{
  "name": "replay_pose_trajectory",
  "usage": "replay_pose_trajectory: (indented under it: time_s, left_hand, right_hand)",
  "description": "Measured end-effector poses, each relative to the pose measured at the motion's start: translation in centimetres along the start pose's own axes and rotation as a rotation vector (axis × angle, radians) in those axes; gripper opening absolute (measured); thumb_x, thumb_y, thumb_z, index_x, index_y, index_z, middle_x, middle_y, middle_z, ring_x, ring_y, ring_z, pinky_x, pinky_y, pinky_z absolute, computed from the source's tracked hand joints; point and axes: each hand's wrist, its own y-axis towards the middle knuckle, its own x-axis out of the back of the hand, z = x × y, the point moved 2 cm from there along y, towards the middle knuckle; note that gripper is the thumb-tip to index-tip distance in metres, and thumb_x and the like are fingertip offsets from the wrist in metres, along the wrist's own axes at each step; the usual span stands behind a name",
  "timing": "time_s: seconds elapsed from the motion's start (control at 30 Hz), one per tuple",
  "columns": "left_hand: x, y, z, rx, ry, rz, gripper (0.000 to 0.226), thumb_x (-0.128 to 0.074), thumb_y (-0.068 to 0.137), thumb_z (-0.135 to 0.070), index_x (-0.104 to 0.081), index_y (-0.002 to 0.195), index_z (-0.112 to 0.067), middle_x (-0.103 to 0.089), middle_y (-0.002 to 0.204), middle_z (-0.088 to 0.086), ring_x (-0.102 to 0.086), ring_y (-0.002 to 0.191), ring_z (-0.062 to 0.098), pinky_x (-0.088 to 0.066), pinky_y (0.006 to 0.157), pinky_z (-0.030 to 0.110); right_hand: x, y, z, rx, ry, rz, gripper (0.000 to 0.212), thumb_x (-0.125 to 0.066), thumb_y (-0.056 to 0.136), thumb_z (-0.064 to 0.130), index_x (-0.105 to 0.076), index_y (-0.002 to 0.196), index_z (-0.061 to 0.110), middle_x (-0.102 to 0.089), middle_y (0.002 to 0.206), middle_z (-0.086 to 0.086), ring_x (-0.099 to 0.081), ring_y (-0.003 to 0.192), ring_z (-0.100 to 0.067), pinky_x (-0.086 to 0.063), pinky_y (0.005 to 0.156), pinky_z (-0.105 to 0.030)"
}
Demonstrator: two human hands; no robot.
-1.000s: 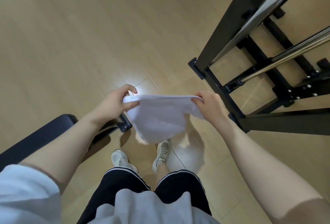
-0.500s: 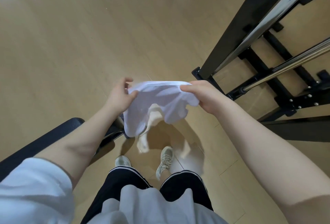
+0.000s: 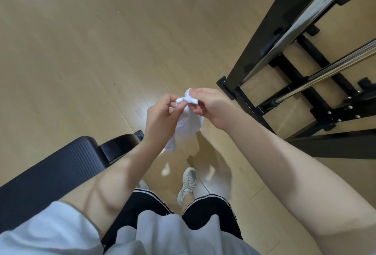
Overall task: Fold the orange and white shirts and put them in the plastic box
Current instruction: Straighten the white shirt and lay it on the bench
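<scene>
A small white shirt (image 3: 188,125) hangs bunched in the air in front of me, above the wooden floor. My left hand (image 3: 162,114) pinches its top edge between thumb and fingers. My right hand (image 3: 211,105) grips the same top edge right beside it, so both hands nearly touch. The cloth droops below them in a narrow fold. No orange shirt and no plastic box appear in the head view.
A black metal rack (image 3: 284,55) with chrome bars stands at the right, its foot close to my right hand. A black padded bench (image 3: 61,169) lies at the lower left. My feet in pale sneakers (image 3: 188,183) stand on the wooden floor (image 3: 101,61).
My hands have come together from a wide spread, bringing the two held ends of the white shirt side by side; the cloth went from stretched flat to hanging bunched.
</scene>
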Motion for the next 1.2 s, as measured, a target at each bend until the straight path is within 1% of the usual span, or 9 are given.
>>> replay_pose_trajectory:
  time_s: [0.17,0.3,0.43,0.53,0.67,0.8,0.9,1.1,1.2]
  left_hand:
    - [-0.2,0.6,-0.9,0.145,-0.282,-0.056,0.008,-0.055,0.09,-0.021,-0.054,0.082,-0.018,-0.053,0.055,-0.007,-0.057,0.064,0.016,-0.05,0.069,0.024]
    - [-1.4,-0.2,-2.4,0.22,-0.525,0.084,0.015,-0.046,0.096,-0.02,-0.046,0.101,-0.005,-0.051,0.07,0.011,-0.058,0.061,0.013,-0.052,0.059,0.018]
    - [-1.8,-1.0,-3.1,0.154,-0.592,0.184,0.014,-0.046,0.096,-0.022,-0.045,0.097,-0.008,-0.055,0.07,0.01,-0.058,0.065,0.022,-0.05,0.069,0.031]
    - [-1.3,-0.9,-2.8,0.154,-0.51,0.091,0.01,-0.048,0.095,-0.024,-0.05,0.088,-0.017,-0.059,0.067,0.0,-0.056,0.067,0.015,-0.046,0.075,0.031]
    - [-0.3,-0.3,-1.8,0.175,-0.666,-0.021,0.013,-0.048,0.095,-0.017,-0.052,0.083,-0.018,-0.063,0.064,-0.005,-0.058,0.064,0.009,-0.052,0.068,0.019]
    - [0.8,0.2,0.1,0.171,-0.698,-0.098,0.016,-0.045,0.097,-0.015,-0.051,0.082,-0.019,-0.061,0.076,-0.002,-0.056,0.073,0.01,-0.049,0.084,0.023]
    - [1.4,0.6,1.4,0.212,-0.722,-0.155,0.018,-0.041,0.099,-0.017,-0.048,0.082,-0.02,-0.056,0.079,-0.002,-0.054,0.069,0.005,-0.048,0.083,0.022]
    - [1.8,1.1,2.8,0.3,-0.879,-0.208,0.016,-0.035,0.101,-0.021,-0.05,0.095,-0.022,-0.06,0.094,-0.002,-0.061,0.087,0.009,-0.049,0.088,0.028]
    - [1.9,1.2,3.6,0.351,-0.831,-0.25,0.014,-0.036,0.1,-0.02,-0.048,0.092,-0.021,-0.059,0.09,-0.002,-0.06,0.083,0.01,-0.051,0.084,0.028]
  right_hand:
    - [-0.1,-1.2,-3.5,0.167,-0.015,-0.219,0.014,-0.047,0.093,0.011,-0.06,0.086,0.012,-0.058,0.073,0.001,-0.055,0.067,-0.007,-0.044,0.068,-0.016]
    - [-1.4,-1.6,-5.7,0.241,-0.246,-0.24,0.004,-0.058,0.087,0.016,-0.056,0.091,0.015,-0.06,0.075,0.003,-0.055,0.062,0.005,-0.037,0.054,-0.003]
    - [-1.6,-0.9,-5.9,0.307,-0.304,-0.466,0.012,-0.063,0.082,0.017,-0.057,0.092,0.013,-0.059,0.086,-0.004,-0.051,0.075,-0.01,-0.036,0.06,-0.009]
    - [-1.1,-0.6,-5.9,0.323,-0.281,-0.567,0.016,-0.057,0.083,0.012,-0.049,0.07,0.019,-0.049,0.068,0.005,-0.044,0.066,-0.012,-0.034,0.06,-0.022]
    - [-0.3,-0.9,-6.5,0.274,-0.229,-0.46,0.012,-0.045,0.09,0.011,-0.041,0.079,0.014,-0.036,0.058,0.006,-0.035,0.054,-0.011,-0.029,0.048,-0.018]
    - [0.1,-1.7,-7.1,0.3,-0.298,-0.354,0.008,-0.045,0.093,0.015,-0.043,0.086,0.012,-0.037,0.059,0.006,-0.035,0.054,-0.009,-0.029,0.05,-0.019]
    - [0.6,-2.2,-7.6,0.281,-0.407,-0.17,0.017,-0.053,0.092,0.026,-0.048,0.077,0.019,-0.038,0.057,0.007,-0.035,0.048,-0.003,-0.027,0.047,-0.015]
    - [4.0,-2.7,-9.6,0.034,-1.081,0.166,0.041,-0.063,0.083,0.031,-0.036,0.053,0.024,-0.038,0.056,0.006,-0.038,0.057,-0.014,-0.028,0.052,-0.027]
    - [5.7,-3.3,-10.7,-0.018,-1.478,0.182,0.039,-0.048,0.093,0.037,-0.033,0.059,0.022,-0.043,0.061,0.004,-0.044,0.07,-0.024,-0.038,0.076,-0.031]
